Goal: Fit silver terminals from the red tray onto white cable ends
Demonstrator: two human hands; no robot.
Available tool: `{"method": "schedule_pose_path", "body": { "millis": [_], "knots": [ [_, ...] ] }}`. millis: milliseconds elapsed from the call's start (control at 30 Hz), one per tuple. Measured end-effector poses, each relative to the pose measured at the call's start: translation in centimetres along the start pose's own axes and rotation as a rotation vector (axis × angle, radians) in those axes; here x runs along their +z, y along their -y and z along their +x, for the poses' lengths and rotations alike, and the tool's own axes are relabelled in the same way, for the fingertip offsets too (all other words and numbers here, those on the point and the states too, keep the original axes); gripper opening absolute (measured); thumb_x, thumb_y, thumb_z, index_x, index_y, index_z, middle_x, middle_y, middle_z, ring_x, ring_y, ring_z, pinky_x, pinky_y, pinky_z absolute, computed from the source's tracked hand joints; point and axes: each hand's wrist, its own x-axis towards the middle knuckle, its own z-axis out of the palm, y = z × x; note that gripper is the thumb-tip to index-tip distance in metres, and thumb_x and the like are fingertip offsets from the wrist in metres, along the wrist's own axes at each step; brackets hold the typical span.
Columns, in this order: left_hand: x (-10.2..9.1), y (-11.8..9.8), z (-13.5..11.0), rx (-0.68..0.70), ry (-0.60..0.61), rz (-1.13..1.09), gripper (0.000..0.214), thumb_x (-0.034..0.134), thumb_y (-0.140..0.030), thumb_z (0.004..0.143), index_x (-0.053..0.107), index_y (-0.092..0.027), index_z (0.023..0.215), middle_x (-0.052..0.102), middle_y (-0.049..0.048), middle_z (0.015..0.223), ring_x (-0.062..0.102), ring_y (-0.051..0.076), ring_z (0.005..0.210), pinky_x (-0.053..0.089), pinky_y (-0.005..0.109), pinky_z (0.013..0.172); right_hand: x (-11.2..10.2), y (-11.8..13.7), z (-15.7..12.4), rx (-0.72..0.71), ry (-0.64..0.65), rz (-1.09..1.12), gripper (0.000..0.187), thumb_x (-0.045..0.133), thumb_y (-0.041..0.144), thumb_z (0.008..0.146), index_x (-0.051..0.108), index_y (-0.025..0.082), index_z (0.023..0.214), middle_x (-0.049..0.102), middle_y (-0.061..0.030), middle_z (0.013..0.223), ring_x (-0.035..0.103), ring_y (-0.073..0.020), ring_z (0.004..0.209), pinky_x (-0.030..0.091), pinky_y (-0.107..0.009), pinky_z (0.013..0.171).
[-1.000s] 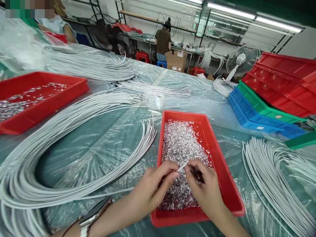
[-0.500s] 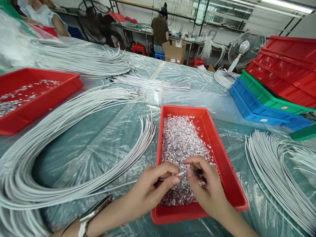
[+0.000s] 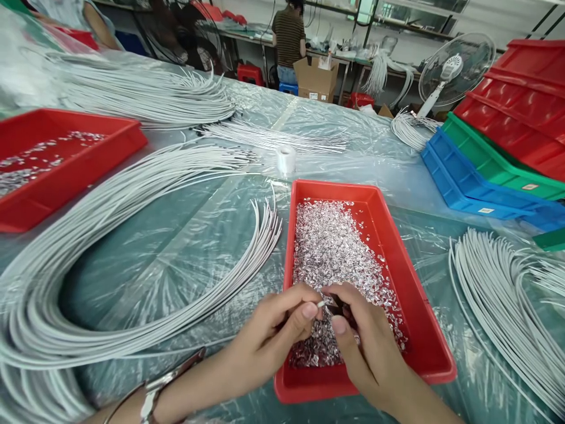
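My left hand [image 3: 282, 321] is closed, pinching a thin white cable [image 3: 322, 304] near its end, with the short tip sticking out past thumb and forefinger. My right hand [image 3: 364, 338] is just beside that tip. Its thumb stands apart from the bent forefinger, and the other fingers curl in shadow, so whatever may lie inside them is hidden. Both hands are over a red tray [image 3: 417, 294] holding a heap of small shiny silver pieces [image 3: 331, 247]. The held cable trails left, towards a big curved bundle of white cables [image 3: 150, 330].
Another red tray [image 3: 110, 156] with silver pieces stands at left. A clear tape roll [image 3: 286, 160] sits behind the near tray. More white cables [image 3: 498, 294] lie at right, below stacked blue trays [image 3: 468, 182]. A person [image 3: 288, 38] works at the back bench.
My right thumb has moved away from the cable tip, opening a gap to the forefinger. The left hand keeps its pinch on the cable. The view has shifted slightly.
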Motion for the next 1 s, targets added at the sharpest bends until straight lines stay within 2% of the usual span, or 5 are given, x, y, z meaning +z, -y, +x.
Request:
{"method": "schedule_pose_path", "body": {
  "millis": [467, 600, 733, 867, 1000],
  "knots": [
    [-0.3, 0.4, -0.2, 0.070, -0.026, 0.195, 0.018, 0.041, -0.024, 0.097, 0.058, -0.020, 0.095, 0.054, -0.0023, 0.070, 0.045, 0.010, 0.058, 0.036, 0.021, 0.052, -0.4, 0.4, 0.1, 0.025, 0.078, 0.054, 0.031, 0.038, 0.019, 0.094, 0.042, 0.029, 0.123, 0.065, -0.0021, 0.103, 0.063, -0.0185, 0.096, 0.050, -0.031, 0.075],
    [-0.3, 0.5, -0.3, 0.130, -0.063, 0.254, 0.015, 0.043, -0.021, 0.096, 0.058, -0.022, 0.097, 0.058, -0.0025, 0.072, 0.051, 0.010, 0.062, 0.038, 0.020, 0.053, -0.5, 0.5, 0.2, 0.053, 0.081, 0.120, 0.033, 0.038, 0.021, 0.096, 0.043, 0.030, 0.127, 0.065, -0.0041, 0.112, 0.064, -0.0178, 0.098, 0.052, -0.029, 0.079],
    [-0.3, 0.5, -0.1, 0.178, -0.092, 0.306, 0.018, 0.044, -0.016, 0.094, 0.058, -0.025, 0.102, 0.063, -0.0035, 0.079, 0.054, 0.009, 0.064, 0.041, 0.018, 0.055, -0.5, 0.5, 0.1, 0.137, 0.108, 0.238, 0.033, 0.039, 0.025, 0.097, 0.047, 0.033, 0.129, 0.065, -0.0020, 0.116, 0.061, -0.0163, 0.107, 0.050, -0.028, 0.087],
    [-0.2, 0.5, 0.1, 0.227, -0.104, 0.364, 0.021, 0.046, -0.012, 0.094, 0.058, -0.025, 0.105, 0.064, -0.0046, 0.079, 0.055, 0.007, 0.062, 0.042, 0.017, 0.058, -0.8, 0.3, -0.1, 0.279, 0.134, 0.377, 0.031, 0.043, 0.034, 0.096, 0.053, 0.034, 0.126, 0.063, -0.0025, 0.119, 0.057, -0.0176, 0.113, 0.045, -0.031, 0.096],
    [-0.1, 0.6, 0.0, 0.267, -0.130, 0.457, 0.012, 0.046, -0.014, 0.094, 0.056, -0.021, 0.096, 0.058, -0.0049, 0.068, 0.051, 0.007, 0.052, 0.038, 0.018, 0.049, -1.2, 0.2, 0.1, 0.430, 0.242, 0.609, 0.030, 0.045, 0.041, 0.096, 0.053, 0.037, 0.124, 0.063, -0.0017, 0.102, 0.059, -0.0152, 0.098, 0.047, -0.031, 0.091]
  ]
}}
